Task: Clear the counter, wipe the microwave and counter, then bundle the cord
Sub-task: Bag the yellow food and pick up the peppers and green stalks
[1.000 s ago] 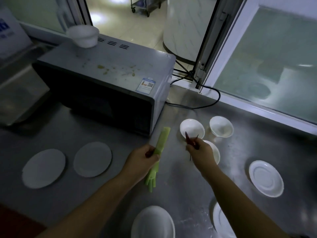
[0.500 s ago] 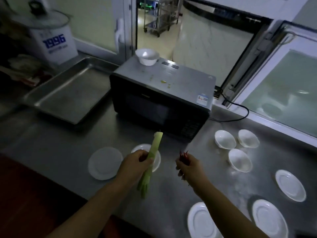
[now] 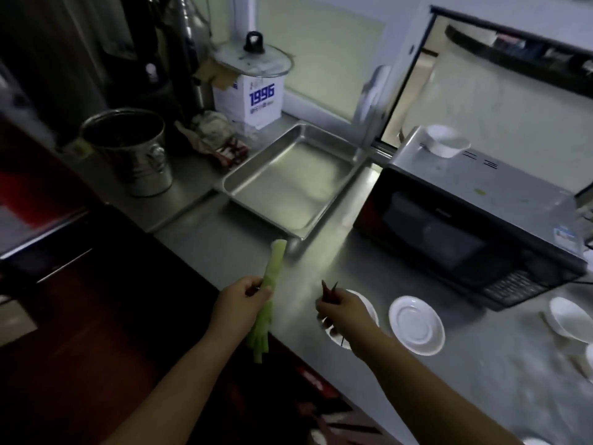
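Note:
My left hand [image 3: 240,303] grips a pale green leek stalk [image 3: 274,264] near its middle, above the steel counter's [image 3: 321,252] front edge. Small dark red chilli peppers [image 3: 329,290] poke out of my right hand [image 3: 343,311], which holds them over a white saucer [image 3: 370,308]. The black microwave [image 3: 475,220] stands to the right, with food crumbs on its grey top and a white bowl [image 3: 446,144] on it. A bit of black cord [image 3: 585,282] shows at the right edge.
A steel tray [image 3: 337,184] lies left of the microwave. A metal bucket [image 3: 128,149], a white box [image 3: 250,97] under a glass lid and a crumpled cloth [image 3: 208,125] stand at the back left. White saucers [image 3: 417,326] and bowls [image 3: 568,319] dot the counter's right.
The view has swung left, so the microwave and dishes now sit further right and the bucket has come into sight. Both hands moved left with the leek and the chillies still held.

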Action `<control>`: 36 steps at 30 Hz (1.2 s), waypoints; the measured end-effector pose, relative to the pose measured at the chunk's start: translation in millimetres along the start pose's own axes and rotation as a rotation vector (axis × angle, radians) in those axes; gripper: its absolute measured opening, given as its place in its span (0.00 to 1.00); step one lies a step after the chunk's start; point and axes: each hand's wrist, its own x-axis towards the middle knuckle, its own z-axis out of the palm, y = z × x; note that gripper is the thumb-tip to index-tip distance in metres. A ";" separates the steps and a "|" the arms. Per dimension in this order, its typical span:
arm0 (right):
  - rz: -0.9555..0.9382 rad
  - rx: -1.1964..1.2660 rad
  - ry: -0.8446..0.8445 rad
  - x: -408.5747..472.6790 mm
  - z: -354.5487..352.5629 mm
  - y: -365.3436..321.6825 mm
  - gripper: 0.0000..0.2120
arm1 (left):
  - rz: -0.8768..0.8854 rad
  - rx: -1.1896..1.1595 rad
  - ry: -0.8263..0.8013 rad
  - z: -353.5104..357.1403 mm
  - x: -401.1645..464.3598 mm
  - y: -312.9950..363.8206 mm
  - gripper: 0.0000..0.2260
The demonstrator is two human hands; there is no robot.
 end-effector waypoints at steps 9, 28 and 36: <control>-0.052 -0.050 -0.038 58.1 52.9 -49.1 0.06 | -0.052 -0.032 0.046 -54.9 60.8 -8.6 0.04; -0.069 0.082 0.090 255.7 136.9 -201.2 0.09 | -0.055 0.070 0.069 -162.3 315.9 82.3 0.11; -0.079 -0.156 0.324 339.1 179.2 -268.6 0.11 | 0.078 0.199 -0.060 -196.9 418.7 122.3 0.13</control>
